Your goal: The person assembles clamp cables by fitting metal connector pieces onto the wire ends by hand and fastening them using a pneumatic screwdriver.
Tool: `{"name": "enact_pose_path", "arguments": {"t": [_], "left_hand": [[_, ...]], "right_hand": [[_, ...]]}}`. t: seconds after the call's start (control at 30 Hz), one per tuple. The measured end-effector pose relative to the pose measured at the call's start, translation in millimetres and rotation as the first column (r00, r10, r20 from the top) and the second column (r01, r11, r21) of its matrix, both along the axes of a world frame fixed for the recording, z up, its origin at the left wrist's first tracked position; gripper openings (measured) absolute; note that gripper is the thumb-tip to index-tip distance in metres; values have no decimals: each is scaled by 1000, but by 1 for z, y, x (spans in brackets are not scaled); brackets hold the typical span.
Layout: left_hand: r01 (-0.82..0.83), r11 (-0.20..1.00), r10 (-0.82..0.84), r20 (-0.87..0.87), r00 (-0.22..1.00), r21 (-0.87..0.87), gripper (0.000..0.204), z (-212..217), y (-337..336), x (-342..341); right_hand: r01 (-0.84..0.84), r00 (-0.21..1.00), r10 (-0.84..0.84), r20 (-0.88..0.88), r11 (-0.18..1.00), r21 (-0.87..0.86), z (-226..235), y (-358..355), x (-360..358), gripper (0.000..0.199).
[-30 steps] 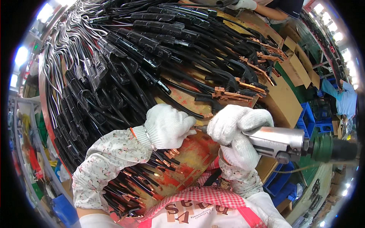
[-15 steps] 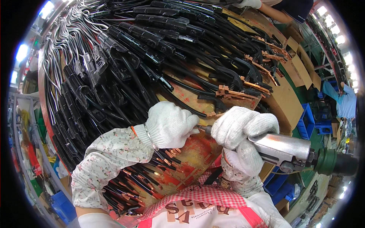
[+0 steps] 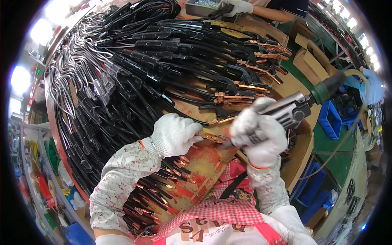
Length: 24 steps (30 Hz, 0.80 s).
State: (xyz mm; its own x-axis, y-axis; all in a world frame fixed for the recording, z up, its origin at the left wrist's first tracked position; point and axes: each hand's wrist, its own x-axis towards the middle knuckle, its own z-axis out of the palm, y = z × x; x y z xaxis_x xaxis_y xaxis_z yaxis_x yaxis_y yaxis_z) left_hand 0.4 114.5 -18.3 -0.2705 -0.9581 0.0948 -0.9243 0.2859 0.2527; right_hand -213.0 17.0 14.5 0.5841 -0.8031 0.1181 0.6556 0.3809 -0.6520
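Note:
My left hand (image 3: pixel 176 135), in a white knit glove, is closed on a copper clamp piece (image 3: pixel 213 137) that sticks out past the fingertips. My right hand (image 3: pixel 260 134), also gloved and smeared by motion, grips a silver air screwdriver (image 3: pixel 290 111) with a green and black rear end. Its bit points toward the copper clamp piece; whether they touch I cannot tell. Beyond my hands lie many black cables (image 3: pixel 183 69) with copper clamp ends (image 3: pixel 234 98). Below my left hand, more copper-tipped black leads (image 3: pixel 157 192) rest on the worn table (image 3: pixel 204 167).
Silvery cables (image 3: pixel 77 69) bunch at the far left. Another person's gloved hand (image 3: pixel 239 7) is by a tray of small metal parts (image 3: pixel 203 4) at the back. A cardboard box (image 3: pixel 303 157) stands right of the table, beyond it blue crates (image 3: pixel 330 119). A hose (image 3: pixel 326 161) hangs at the right.
The screwdriver has swung up at its rear and its bit has come away from my left hand, baring the copper clamp piece. The other person's hand and tray show more.

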Motion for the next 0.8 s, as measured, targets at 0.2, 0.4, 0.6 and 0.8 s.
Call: {"name": "enact_pose_path", "arguments": {"t": [0.2,0.4,0.6,0.8], "left_hand": [[-112,984,80,-219,972,-138,19,0,1,1],[-458,878,328,-523,787,-139,35,1,-38,-42],[-227,934,214,-78,974,-277,65,-48,-52,-47],[-220,947,210,-67,975,-232,57,-46,-69,-43]], "right_hand": [[522,580,-257,-773,846,111,-69,-12,-117,26],[681,218,-92,-972,728,83,-188,12,-242,24],[578,196,-18,-980,810,101,-212,0,-264,30],[-137,-672,-446,-591,859,-493,-199,-12,-227,66]]}}
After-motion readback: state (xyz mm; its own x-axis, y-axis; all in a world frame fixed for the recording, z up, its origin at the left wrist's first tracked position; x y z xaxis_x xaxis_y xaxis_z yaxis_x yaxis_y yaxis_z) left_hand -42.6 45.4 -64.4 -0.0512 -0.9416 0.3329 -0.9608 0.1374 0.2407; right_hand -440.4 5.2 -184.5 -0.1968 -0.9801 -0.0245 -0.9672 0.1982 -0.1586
